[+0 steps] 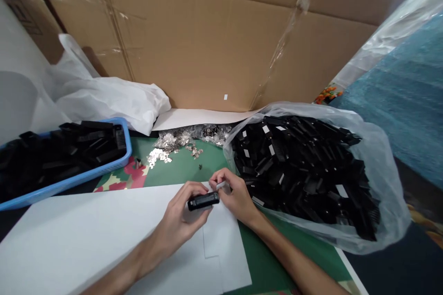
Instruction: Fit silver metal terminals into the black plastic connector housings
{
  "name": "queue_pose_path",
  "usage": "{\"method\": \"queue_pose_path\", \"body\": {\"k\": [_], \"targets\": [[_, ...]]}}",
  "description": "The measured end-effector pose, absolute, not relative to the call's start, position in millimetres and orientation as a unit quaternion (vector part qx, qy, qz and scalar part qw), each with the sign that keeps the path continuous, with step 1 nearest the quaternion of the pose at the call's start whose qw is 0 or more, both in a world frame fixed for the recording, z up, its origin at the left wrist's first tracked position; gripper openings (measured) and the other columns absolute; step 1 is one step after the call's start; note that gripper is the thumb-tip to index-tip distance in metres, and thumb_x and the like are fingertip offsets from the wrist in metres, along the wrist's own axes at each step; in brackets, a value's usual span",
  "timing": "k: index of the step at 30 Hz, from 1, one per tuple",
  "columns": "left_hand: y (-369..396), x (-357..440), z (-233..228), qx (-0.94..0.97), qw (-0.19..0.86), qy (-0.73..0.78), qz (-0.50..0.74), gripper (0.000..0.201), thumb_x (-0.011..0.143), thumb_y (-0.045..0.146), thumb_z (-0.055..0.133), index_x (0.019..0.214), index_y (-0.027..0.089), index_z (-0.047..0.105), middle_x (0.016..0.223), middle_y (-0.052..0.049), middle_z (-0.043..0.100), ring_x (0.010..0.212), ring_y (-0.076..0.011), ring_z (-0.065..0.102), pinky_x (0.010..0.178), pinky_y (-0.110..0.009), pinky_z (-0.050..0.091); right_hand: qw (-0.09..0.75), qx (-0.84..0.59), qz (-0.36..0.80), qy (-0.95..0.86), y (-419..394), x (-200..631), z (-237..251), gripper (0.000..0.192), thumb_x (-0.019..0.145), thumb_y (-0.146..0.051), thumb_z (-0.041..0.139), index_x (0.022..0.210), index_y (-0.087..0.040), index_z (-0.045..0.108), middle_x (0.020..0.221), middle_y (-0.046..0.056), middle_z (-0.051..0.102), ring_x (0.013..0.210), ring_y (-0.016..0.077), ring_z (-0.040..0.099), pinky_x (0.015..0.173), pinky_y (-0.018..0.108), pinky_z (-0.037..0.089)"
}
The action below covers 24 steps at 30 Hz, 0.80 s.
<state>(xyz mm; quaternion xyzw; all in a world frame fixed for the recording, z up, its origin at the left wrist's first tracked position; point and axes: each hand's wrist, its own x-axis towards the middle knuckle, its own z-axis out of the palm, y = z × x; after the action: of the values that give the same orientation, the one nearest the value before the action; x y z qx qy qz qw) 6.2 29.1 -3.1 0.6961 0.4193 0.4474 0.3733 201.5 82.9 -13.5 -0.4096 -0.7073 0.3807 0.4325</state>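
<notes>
My left hand [180, 216] is closed round a small black plastic housing [203, 201], fingers on its far side and thumb below. The housing lies sideways, with a long narrow face turned up toward me. Just past its right end, my right hand [236, 197] is closed in a pinch at a small pale strip [221, 185]. Whether the right fingertips also touch the housing, I cannot tell. Both hands are above a white sheet [104, 226] on the table.
To the left stands a blue basket [128, 140] of black housings. A clear plastic bag [387, 170] of similar housings lies open at right. Small metal pieces [159, 156] are scattered on the green surface [183, 166] behind the sheet. A cardboard wall [207, 46] rises at the back.
</notes>
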Motion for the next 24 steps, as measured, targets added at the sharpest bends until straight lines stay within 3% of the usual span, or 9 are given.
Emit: {"method": "queue_pose_path", "body": {"k": [5,9,14,18,24], "targets": [[31,7,-4,0.674,0.399,0.447,0.432,0.015,0.096,0.023,0.066,0.107,0.026,0.056,0.109,-0.005,0.067,0.104,-0.0213,0.067,0.091,-0.032,0.054,0.426,-0.415,0.413,-0.689,80,212,-5,0.017,0.095,-0.024,0.062,0.083,-0.025,0.051,0.109,0.008,0.068,0.106,0.0217,0.068,0.087,0.033,0.057],[32,5,-4,0.661,0.402,0.495,0.396,0.017,0.094,0.030,0.069,0.108,0.026,0.061,0.108,-0.004,0.072,0.101,-0.0219,0.070,0.089,-0.032,0.054,0.409,-0.423,0.453,-0.670,80,218,-6,0.018,0.092,-0.022,0.065,0.082,-0.025,0.051,0.096,0.003,0.072,0.091,0.0197,0.071,0.083,0.032,0.057],[32,1,-2,0.675,0.320,0.543,0.384,0.024,0.090,0.038,0.072,0.111,0.027,0.068,0.102,-0.004,0.074,0.096,-0.0236,0.069,0.084,-0.035,0.056,0.403,-0.419,0.470,-0.664,76,219,-5,0.016,0.092,-0.019,0.065,0.081,-0.024,0.054,0.090,0.001,0.072,0.086,0.0185,0.070,0.080,0.029,0.054],[22,1,0,0.676,0.276,0.576,0.367,0.036,0.093,0.041,0.071,0.126,0.030,0.062,0.100,-0.002,0.073,0.084,-0.0206,0.065,0.077,-0.032,0.054,0.400,-0.434,0.479,-0.650,76,220,0,0.022,0.094,-0.024,0.064,0.079,-0.023,0.049,0.089,0.001,0.072,0.084,0.0181,0.068,0.078,0.028,0.050],[9,7,4,0.698,0.257,0.540,0.394,0.035,0.097,0.031,0.067,0.130,0.035,0.056,0.100,0.000,0.067,0.084,-0.0183,0.062,0.079,-0.030,0.053,0.386,-0.435,0.512,-0.632,73,217,5,0.028,0.094,-0.024,0.066,0.078,-0.023,0.042,0.089,0.001,0.069,0.084,0.0168,0.063,0.081,0.029,0.045]]}}
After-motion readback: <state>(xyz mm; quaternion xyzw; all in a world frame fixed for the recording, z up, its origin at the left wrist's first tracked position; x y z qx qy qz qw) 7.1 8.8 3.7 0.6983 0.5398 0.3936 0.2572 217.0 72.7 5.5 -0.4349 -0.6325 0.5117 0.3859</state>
